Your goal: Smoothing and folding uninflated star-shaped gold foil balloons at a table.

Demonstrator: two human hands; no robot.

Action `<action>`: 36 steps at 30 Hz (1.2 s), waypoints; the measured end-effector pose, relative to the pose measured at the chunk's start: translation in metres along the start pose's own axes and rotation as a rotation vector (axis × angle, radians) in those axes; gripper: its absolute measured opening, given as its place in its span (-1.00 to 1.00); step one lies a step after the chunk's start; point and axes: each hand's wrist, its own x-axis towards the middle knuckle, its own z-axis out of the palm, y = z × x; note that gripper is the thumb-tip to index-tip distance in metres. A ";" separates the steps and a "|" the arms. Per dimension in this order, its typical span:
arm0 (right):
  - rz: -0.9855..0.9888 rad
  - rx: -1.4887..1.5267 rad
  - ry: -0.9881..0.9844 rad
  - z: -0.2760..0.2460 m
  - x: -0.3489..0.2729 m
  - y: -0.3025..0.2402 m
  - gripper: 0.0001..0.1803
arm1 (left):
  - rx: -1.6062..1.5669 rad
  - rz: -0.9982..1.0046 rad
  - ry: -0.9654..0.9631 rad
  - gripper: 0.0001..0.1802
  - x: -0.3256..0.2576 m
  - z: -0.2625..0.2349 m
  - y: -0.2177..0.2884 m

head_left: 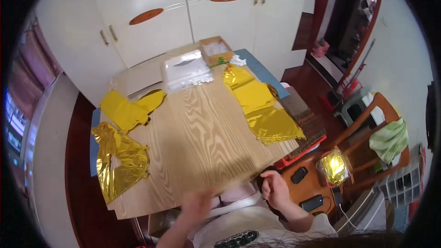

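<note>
Gold foils point(255, 98) lie along the left and right sides of the table point(197, 133); at its front edge, the left hand point(196, 205) is blurred, the right hand point(274, 190) curled, and I cannot tell either grip. Clear bags point(186, 70) and a box point(210, 59) sit toward its back.

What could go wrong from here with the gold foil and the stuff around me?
The right foil reaches the edge of the table, so a brushing arm might slide it off.

The near left foil lies along the table's left edge and could slip off too.

The phone on the chair is close to the right forearm; an elbow might knock it down.
</note>
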 end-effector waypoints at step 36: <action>0.212 -2.028 0.344 -0.350 0.134 -0.019 -0.63 | 0.184 0.423 -0.339 -0.77 -0.016 0.134 -0.065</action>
